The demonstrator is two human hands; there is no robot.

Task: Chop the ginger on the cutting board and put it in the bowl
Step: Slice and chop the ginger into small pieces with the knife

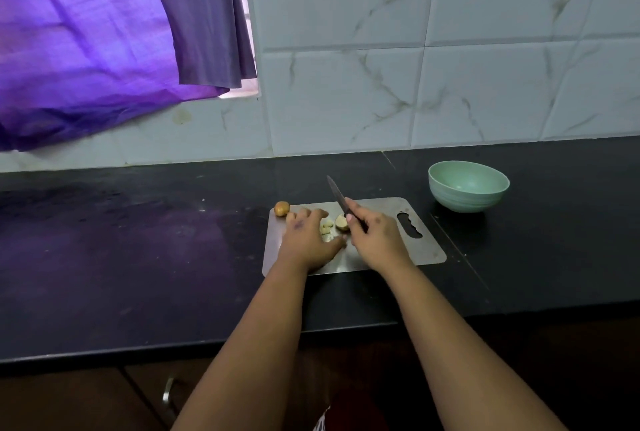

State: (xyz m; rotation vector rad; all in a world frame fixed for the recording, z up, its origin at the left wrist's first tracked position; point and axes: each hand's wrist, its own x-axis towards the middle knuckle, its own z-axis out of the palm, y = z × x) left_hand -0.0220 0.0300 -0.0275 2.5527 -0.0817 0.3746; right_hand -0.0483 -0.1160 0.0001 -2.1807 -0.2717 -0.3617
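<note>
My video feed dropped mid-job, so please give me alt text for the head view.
A right hand holds a knife over a piece of ginger on a metal cutting board, while the left hand rests on the board beside cut pieces. A green bowl stands to the right on the black counter, and a small brown piece sits at the board's far left corner.

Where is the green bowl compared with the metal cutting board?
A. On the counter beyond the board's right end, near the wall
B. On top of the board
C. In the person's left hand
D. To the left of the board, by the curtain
A: the green bowl stands on the black counter past the right end of the cutting board, apart from it and from both hands.
</note>
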